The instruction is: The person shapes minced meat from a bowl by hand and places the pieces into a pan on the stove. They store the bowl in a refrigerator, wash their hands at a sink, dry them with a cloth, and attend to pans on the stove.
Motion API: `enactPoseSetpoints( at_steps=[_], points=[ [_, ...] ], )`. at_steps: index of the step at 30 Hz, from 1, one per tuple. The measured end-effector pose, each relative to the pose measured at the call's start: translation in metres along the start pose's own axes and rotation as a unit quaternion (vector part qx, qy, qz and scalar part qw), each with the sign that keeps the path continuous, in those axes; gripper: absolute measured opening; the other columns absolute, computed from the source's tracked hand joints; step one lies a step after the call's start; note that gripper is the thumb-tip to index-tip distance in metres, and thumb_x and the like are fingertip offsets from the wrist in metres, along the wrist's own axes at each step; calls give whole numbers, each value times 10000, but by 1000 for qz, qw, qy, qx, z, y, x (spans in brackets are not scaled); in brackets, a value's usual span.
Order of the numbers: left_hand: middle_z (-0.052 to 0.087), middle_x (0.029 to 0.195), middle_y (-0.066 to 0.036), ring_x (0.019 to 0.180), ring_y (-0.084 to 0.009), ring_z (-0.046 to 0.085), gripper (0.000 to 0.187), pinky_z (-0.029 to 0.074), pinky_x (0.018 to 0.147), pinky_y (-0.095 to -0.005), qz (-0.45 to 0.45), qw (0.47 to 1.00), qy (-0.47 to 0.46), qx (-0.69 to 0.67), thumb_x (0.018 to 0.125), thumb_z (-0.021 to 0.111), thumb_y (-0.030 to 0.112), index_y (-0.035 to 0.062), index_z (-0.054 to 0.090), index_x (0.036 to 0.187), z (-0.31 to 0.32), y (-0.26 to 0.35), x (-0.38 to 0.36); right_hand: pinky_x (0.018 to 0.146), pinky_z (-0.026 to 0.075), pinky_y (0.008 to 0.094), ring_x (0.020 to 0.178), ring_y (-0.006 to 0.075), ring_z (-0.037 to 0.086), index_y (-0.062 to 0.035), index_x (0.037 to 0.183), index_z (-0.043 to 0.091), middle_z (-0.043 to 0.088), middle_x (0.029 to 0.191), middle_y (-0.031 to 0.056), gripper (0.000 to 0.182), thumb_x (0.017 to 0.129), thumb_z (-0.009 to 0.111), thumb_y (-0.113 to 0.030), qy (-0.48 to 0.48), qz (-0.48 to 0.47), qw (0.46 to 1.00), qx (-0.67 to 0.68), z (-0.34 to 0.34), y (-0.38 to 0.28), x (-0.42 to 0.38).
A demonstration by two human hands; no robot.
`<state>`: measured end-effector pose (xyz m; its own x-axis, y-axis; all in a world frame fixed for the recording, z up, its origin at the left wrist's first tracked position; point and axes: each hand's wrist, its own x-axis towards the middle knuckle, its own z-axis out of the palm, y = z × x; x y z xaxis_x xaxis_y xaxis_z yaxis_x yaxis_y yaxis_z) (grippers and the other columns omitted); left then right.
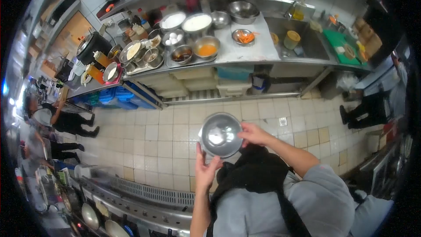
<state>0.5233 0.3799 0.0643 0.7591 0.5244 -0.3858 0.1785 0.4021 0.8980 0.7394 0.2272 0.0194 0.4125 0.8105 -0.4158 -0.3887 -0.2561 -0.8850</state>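
A round metal bowl [222, 135] is held in front of my body, above the tiled floor, and its shiny inside shows nothing in it. My right hand [254, 134] grips the bowl's right rim, thumb and fingers closed on it. At the lower left of the bowl is my left hand [205, 166], its thumb near the rim and its fingers raised along the outer side, supporting it. Something white shows at the bowl's left edge, too small to name.
Across the floor stands a metal counter [184, 66] with bowls of eggs [173, 38], orange liquid [206, 50] and orange strips [244, 37]. A sink [307, 44] lies farther right. Behind me runs a stove line [144, 213]. People stand at left [66, 118] and right [372, 107].
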Motion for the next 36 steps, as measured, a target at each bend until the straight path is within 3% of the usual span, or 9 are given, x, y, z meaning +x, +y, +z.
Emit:
enactPoseSetpoints(
  at_steps=[1,10,12,14,16,19,25,28,36],
  points=[
    [177,1583,-245,1069,-238,617,898,578,817,-324,11,1000,4,26,912,678,101,125,74,1576,-7,-3,3,570,566,282,639,165,659,-2,1256,538,672,946,114,351,941,602,-142,22,-4,1000,1,-7,-1,2],
    [312,1512,-222,969,-200,624,803,535,737,-286,-84,962,258,-21,914,687,126,105,203,1555,-103,-108,9,513,544,303,625,190,635,4,1138,561,650,885,122,262,892,589,-81,232,-61,958,157,-121,-49,76],
    [437,1403,-215,880,-171,613,817,521,660,-286,-87,938,336,-8,901,698,119,91,204,1552,-133,-173,3,510,534,303,620,197,630,5,1099,558,640,877,122,227,888,586,-71,246,-76,951,172,-156,-73,108],
    [533,1262,-202,801,-154,596,810,501,595,-290,-142,924,277,-223,878,713,100,68,242,1535,-228,-318,-13,507,525,303,615,203,624,6,1061,555,630,868,121,192,883,582,-62,254,-91,945,185,-197,-97,149],
    [592,1117,-171,750,-174,593,791,489,582,-290,-83,862,482,-133,849,722,62,44,280,1506,-100,-215,-21,523,523,305,619,206,618,7,1014,542,603,848,115,157,877,585,-54,258,-129,934,210,-246,-120,206],
    [620,1096,-152,752,-192,611,603,494,629,-295,-177,785,555,-210,882,674,123,25,414,1417,-28,-175,-24,549,531,316,624,186,611,10,1129,512,592,846,95,287,856,586,-38,252,-144,938,189,-303,-167,289],
    [640,1032,-144,740,-194,617,459,494,621,-321,-237,749,574,-232,910,620,214,23,494,1308,67,-200,-13,629,544,316,712,199,642,-1,1058,573,647,856,100,183,909,603,-103,176,-226,932,221,-380,-240,424],
    [650,999,-140,734,-195,621,410,494,616,-333,-277,749,564,-212,925,593,259,22,534,1253,98,-206,-13,727,549,344,806,218,653,-19,1011,577,671,910,128,200,943,614,-204,147,-221,924,274,-366,-281,433],
    [676,913,-130,717,-197,630,407,493,605,-368,-311,752,552,-180,963,521,380,19,641,1107,151,-262,-39,661,519,308,754,175,629,-52,1113,608,665,901,84,252,970,579,-257,42,-101,975,194,-273,-248,399]
  ],
)
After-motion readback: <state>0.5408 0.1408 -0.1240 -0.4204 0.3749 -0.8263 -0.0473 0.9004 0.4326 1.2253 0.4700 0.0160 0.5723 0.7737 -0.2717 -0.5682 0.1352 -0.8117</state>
